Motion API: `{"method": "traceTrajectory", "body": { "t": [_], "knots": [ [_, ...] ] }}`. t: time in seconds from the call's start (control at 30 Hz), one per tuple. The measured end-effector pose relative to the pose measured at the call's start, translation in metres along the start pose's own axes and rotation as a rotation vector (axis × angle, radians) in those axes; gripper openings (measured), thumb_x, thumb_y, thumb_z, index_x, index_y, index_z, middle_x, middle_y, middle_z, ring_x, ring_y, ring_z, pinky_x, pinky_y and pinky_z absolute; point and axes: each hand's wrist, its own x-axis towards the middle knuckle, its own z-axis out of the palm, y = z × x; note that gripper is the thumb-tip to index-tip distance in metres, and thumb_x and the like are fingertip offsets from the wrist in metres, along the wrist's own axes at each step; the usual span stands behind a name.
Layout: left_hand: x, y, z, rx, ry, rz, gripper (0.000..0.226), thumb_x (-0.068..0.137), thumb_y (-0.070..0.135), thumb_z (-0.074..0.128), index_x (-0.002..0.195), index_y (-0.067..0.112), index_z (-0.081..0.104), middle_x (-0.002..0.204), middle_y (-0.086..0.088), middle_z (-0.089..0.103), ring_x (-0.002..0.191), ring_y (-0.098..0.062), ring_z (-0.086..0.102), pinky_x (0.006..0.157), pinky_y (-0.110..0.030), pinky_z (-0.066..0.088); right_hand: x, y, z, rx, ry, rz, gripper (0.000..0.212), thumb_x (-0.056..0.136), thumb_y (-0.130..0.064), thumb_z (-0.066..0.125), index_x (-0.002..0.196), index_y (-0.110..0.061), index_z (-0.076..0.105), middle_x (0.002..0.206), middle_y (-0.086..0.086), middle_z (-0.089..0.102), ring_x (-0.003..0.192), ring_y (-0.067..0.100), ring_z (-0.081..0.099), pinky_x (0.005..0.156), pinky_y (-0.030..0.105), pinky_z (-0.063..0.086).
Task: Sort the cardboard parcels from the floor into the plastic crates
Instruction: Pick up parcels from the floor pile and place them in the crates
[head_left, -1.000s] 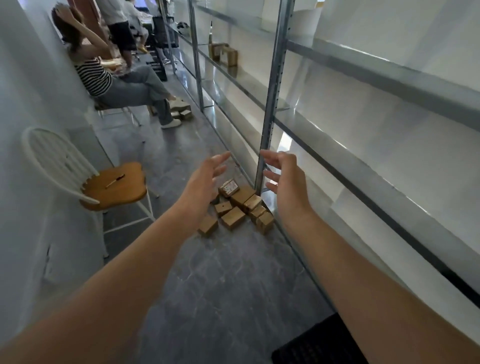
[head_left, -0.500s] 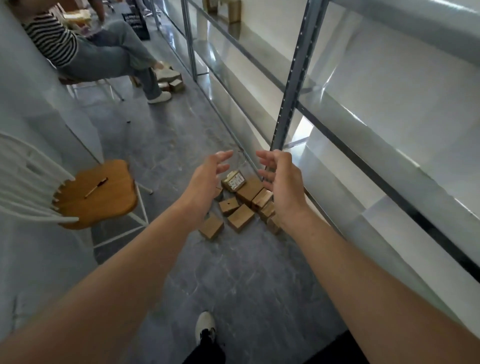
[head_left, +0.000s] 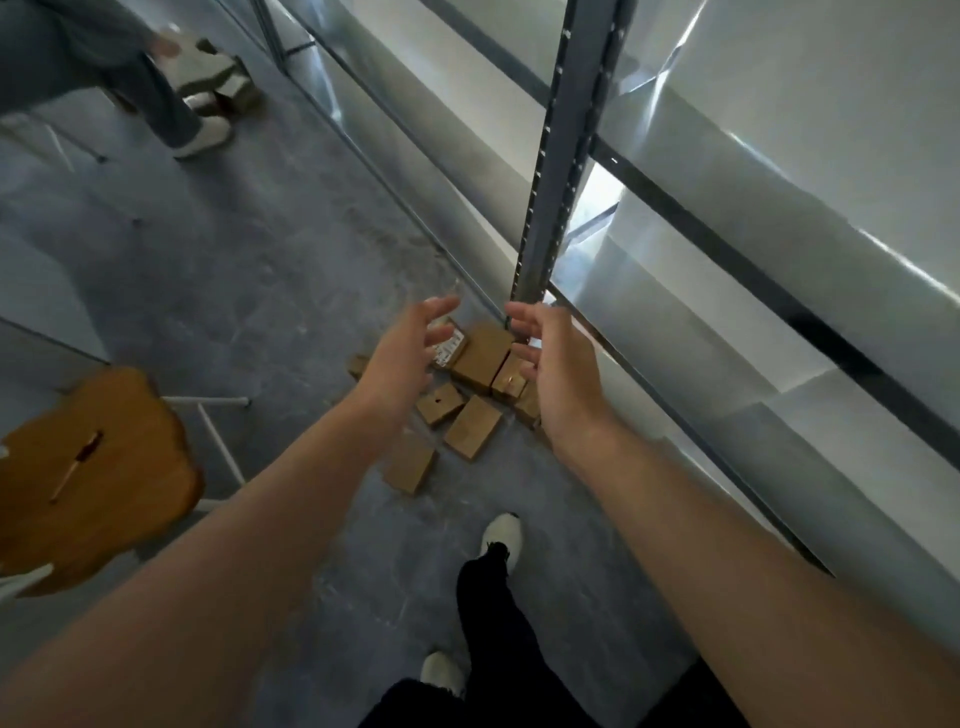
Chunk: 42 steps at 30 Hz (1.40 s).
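- Your left grip (head_left: 410, 353) and right grip (head_left: 556, 374) reach forward above the floor, palms facing each other. The fingers are spread and loosely curved, and both grips hold nothing.
- The cardboard parcels (head_left: 472, 427) lie in a loose cluster on the grey floor (head_left: 291, 291), below and between your grips. They sit at the foot of a metal shelving upright (head_left: 561, 171) on the right.
- I count eight parcels in the cluster. One is a labelled parcel (head_left: 451, 347), and two are partly hidden behind your grips.
- No plastic crate is in view.
- You appear to be reaching down for a pick. The nearest parcel (head_left: 410, 462) lies slightly apart from the rest, so take it across its short sides to avoid nudging the others.
- One wooden chair seat (head_left: 93, 467) stands at the left, with a thin pen-like object on it.
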Motion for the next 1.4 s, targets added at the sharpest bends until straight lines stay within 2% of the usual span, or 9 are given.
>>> {"method": "traceTrajectory", "body": {
  "t": [0.1,0.27,0.63,0.87,0.97,1.07,1.13,1.27,1.4],
  "knots": [
    [0.061,-0.02,0.007,0.017,-0.001,-0.08,0.059,0.088,0.054,0.039,0.139,0.033,0.06,0.145,-0.007,0.055,0.137,-0.023,0.046,0.11,-0.04,0.039,0.057,0.03,0.016,-0.003,-0.018,0.056,0.032,0.116,-0.033,0.037,0.105,-0.036,0.067,0.105,-0.016,0.067,0.1,0.0,0.063,0.082,0.018,0.049],
    [0.161,-0.08,0.005,0.093,-0.049,-0.189,0.051,0.102,0.053,0.028,0.143,0.04,0.055,0.149,-0.001,0.052,0.145,-0.024,0.038,0.122,-0.051,0.027,0.141,0.099,0.042,0.034,0.026,0.187,0.046,0.096,-0.057,0.038,0.125,-0.039,0.069,0.125,-0.017,0.065,0.131,0.013,0.059,0.11,0.039,0.048],
    [0.391,-0.272,0.004,0.17,-0.082,-0.382,0.045,0.106,0.044,0.029,0.138,0.035,0.059,0.146,-0.002,0.054,0.142,-0.024,0.041,0.112,-0.043,0.035,0.301,0.343,0.082,0.102,0.246,0.449,0.033,0.095,-0.058,0.042,0.112,-0.045,0.068,0.111,-0.025,0.065,0.11,-0.002,0.059,0.094,0.028,0.046],
    [0.482,-0.422,0.0,0.267,-0.175,-0.457,0.044,0.107,0.043,0.034,0.14,0.03,0.059,0.133,0.0,0.057,0.113,-0.012,0.054,0.092,-0.029,0.038,0.358,0.513,0.109,0.152,0.385,0.588,0.036,0.114,-0.039,0.043,0.141,-0.029,0.065,0.109,-0.03,0.054,0.105,-0.008,0.05,0.1,0.024,0.035],
    [0.516,-0.476,0.0,0.319,-0.202,-0.482,0.041,0.106,0.046,0.035,0.134,0.034,0.062,0.127,0.007,0.06,0.118,-0.013,0.053,0.103,-0.034,0.035,0.38,0.57,0.114,0.158,0.432,0.656,0.023,0.114,-0.04,0.043,0.118,-0.035,0.065,0.1,-0.028,0.049,0.089,-0.01,0.047,0.085,0.023,0.038],
    [0.543,-0.516,0.005,0.322,-0.186,-0.499,0.029,0.105,0.039,0.041,0.107,0.035,0.069,0.096,0.017,0.072,0.095,-0.001,0.065,0.079,-0.019,0.046,0.4,0.614,0.121,0.111,0.461,0.666,0.034,0.114,-0.043,0.042,0.141,-0.038,0.062,0.14,-0.011,0.061,0.126,0.007,0.056,0.104,0.03,0.037],
    [0.554,-0.532,0.01,0.347,-0.219,-0.515,0.031,0.102,0.044,0.042,0.116,0.035,0.068,0.104,0.013,0.073,0.095,-0.003,0.065,0.073,-0.021,0.046,0.411,0.635,0.126,0.107,0.465,0.665,0.057,0.114,-0.045,0.04,0.169,-0.032,0.034,0.171,-0.005,0.039,0.154,0.015,0.038,0.111,0.031,0.028],
    [0.56,-0.548,0.013,0.354,-0.196,-0.552,0.041,0.092,0.063,0.041,0.114,0.04,0.067,0.124,0.004,0.066,0.116,-0.019,0.06,0.102,-0.042,0.043,0.419,0.651,0.134,0.161,0.468,0.722,0.063,0.113,-0.05,0.038,0.171,-0.025,0.03,0.173,0.001,0.037,0.156,0.021,0.036,0.116,0.038,0.031],
    [0.54,-0.528,0.011,0.318,-0.153,-0.519,0.036,0.104,0.051,0.037,0.085,0.038,0.065,0.079,0.014,0.072,0.083,-0.005,0.066,0.073,-0.026,0.049,0.405,0.628,0.135,0.216,0.522,0.72,0.07,0.106,-0.063,0.037,0.166,-0.028,0.039,0.169,0.001,0.042,0.153,0.022,0.041,0.12,0.041,0.032]
  ]
}}
